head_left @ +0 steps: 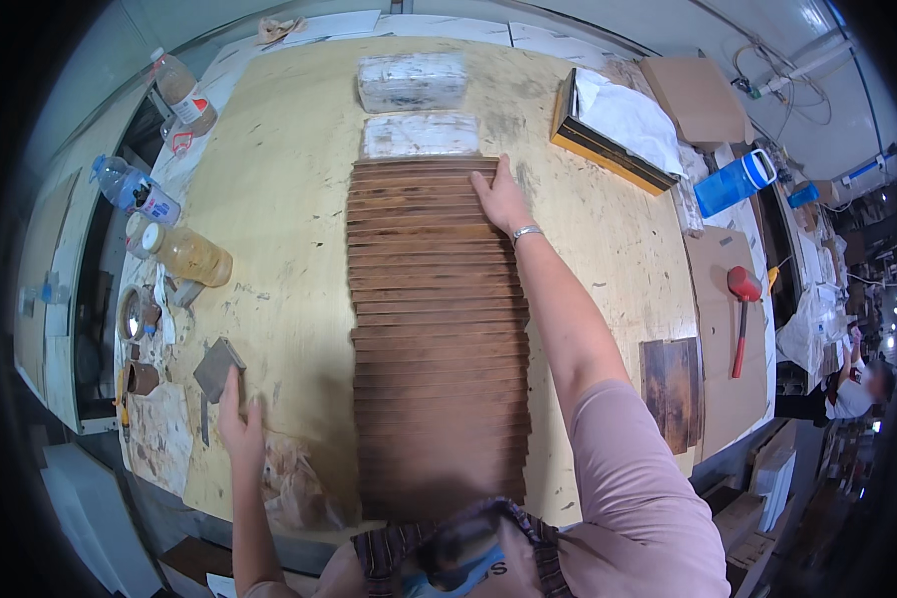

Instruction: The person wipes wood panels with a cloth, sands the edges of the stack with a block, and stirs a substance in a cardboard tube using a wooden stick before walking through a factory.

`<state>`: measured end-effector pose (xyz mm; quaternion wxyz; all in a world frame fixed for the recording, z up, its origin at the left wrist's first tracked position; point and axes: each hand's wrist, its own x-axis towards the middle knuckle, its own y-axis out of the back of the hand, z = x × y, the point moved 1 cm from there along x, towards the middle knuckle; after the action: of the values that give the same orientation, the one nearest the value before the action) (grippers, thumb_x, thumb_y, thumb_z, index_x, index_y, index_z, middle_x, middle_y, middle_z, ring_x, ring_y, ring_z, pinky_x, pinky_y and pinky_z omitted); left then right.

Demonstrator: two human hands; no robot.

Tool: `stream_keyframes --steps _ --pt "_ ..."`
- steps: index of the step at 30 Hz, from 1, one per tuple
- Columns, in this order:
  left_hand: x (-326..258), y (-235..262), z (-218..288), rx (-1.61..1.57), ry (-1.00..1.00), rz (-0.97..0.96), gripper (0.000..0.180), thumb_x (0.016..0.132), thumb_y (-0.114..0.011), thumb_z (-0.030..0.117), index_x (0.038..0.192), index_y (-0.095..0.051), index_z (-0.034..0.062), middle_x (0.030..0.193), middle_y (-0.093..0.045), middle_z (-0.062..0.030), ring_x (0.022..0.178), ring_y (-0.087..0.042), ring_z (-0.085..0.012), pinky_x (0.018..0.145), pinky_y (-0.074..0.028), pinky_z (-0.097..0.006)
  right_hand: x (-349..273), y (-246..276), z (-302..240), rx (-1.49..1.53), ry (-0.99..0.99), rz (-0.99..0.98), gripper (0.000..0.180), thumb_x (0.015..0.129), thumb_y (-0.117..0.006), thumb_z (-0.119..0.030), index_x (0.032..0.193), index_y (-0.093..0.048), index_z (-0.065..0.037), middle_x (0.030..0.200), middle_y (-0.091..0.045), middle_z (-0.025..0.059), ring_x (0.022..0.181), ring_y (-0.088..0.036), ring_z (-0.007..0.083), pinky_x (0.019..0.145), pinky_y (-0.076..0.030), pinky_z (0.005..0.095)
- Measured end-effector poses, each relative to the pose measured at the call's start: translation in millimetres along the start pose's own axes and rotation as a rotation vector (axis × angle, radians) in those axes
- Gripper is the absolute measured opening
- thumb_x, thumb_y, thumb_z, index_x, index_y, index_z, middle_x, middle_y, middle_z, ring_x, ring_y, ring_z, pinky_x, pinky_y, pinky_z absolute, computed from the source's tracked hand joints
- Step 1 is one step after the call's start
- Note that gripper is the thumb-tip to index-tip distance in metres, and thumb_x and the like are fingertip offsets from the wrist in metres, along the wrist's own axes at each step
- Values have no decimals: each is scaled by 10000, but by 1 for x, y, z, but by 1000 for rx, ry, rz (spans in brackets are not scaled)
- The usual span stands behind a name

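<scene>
A long row of overlapping dark brown wooden strips [439, 299] runs down the middle of the table toward my body. At its far right corner rests my right hand [505, 202], thumb on the strips and fingers spread along the edge. My left hand [239, 429] is low on the left, its fingers on the edge of a flat grey square block [219, 372]. How the underside of that block is held does not show. A thin dark strip [205, 421] lies beside it.
Two wrapped white bundles [412, 82] stand beyond the strips. A black-and-yellow box with white cloth [623, 120] is at the far right. Bottles [194, 257] line the left edge. A red mallet [742, 314], a blue bottle [733, 184] and loose brown boards [671, 394] sit right.
</scene>
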<state>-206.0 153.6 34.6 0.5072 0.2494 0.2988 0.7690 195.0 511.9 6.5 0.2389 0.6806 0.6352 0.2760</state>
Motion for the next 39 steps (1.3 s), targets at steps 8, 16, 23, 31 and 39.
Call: stream_keyframes --steps 8,16,23,31,39 --pt "-42 24 -38 133 -69 2 531 804 -629 -12 1329 -551 5 1421 -502 -228 1314 -477 -384 1108 -366 -430 -25 34 62 -84 -127 -178 646 1022 -432 -472 1399 -445 53 1208 -643 205 1115 -600 285 989 -442 404" --pt "38 44 -91 427 -177 -6 515 703 -746 23 1172 -533 40 1391 -506 -211 1257 -491 -396 1060 -388 -437 -287 120 77 491 -149 -368 965 857 -698 -284 1563 -105 3 1626 -160 191 1506 -160 263 1212 -177 357" --pt "45 0 43 84 -383 7 532 722 -760 89 1220 -578 42 1217 -567 -154 1135 -541 -321 991 -440 -390 -478 98 34 18 -76 -420 1327 603 -907 -367 1568 -64 -24 1591 -213 233 1495 -159 381 1187 -128 553" --pt "-80 -141 255 -13 -1412 -1062 521 678 -817 229 1169 -653 171 1262 -571 -132 1156 -543 -339 1003 -430 -470 -496 68 32 -12 -7 -285 1167 669 -874 -333 1539 -173 3 1535 -325 215 1461 -248 358 1174 -150 564" --pt "-21 -176 281 -70 -1626 -976 403 674 -761 200 1056 -659 122 1160 -598 -155 1032 -591 -352 921 -476 -490 -496 66 30 119 -133 -161 1144 645 -855 -392 1534 -237 -23 1542 -344 207 1463 -260 380 1178 -142 560"
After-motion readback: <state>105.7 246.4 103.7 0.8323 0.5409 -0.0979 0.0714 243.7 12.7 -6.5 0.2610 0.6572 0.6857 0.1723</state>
